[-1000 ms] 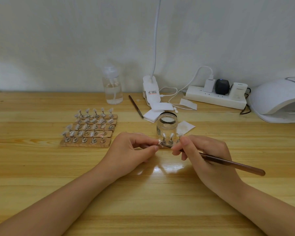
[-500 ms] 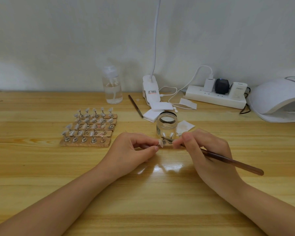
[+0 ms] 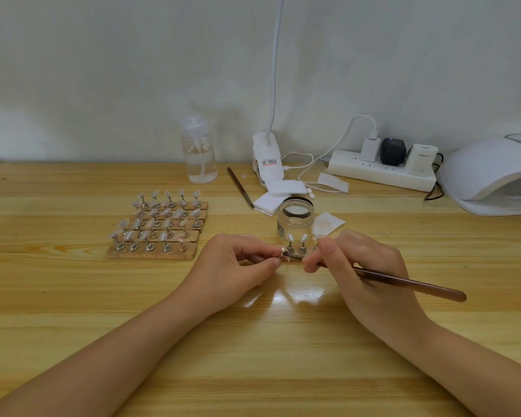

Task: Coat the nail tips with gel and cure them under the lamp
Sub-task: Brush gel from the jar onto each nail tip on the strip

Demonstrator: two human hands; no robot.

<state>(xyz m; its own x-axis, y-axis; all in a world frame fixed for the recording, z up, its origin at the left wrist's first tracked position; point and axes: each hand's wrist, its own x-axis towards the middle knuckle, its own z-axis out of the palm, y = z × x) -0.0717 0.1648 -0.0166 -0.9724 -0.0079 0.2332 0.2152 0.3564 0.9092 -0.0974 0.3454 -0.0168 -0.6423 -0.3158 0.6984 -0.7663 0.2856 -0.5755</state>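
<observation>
I watched through the head camera, and both hands were low over the wooden table, close to each other in the middle. The left hand had its fingers curled, and its thumb and forefinger pinched a small nail tip on its holder. The right hand gripped a brown brush like a pen, with the handle pointing out to the right, and the brush end touched the pinched nail tip (I could not tell if gel was on it, the part was too small). Just behind the two hands stood a glass jar with its mouth open, and in front of the jar I saw two more nail tips standing upright on metal stands. To the left, well apart from the hands, a wooden rack carried several rows of nail tips on stands. The white curing lamp sat at the far right edge of the table, far from the pinched tip. At the back I saw a clear pump bottle, a white clip lamp, a power strip with plugs in it, a second brush lying flat, and some white pads near the jar.
</observation>
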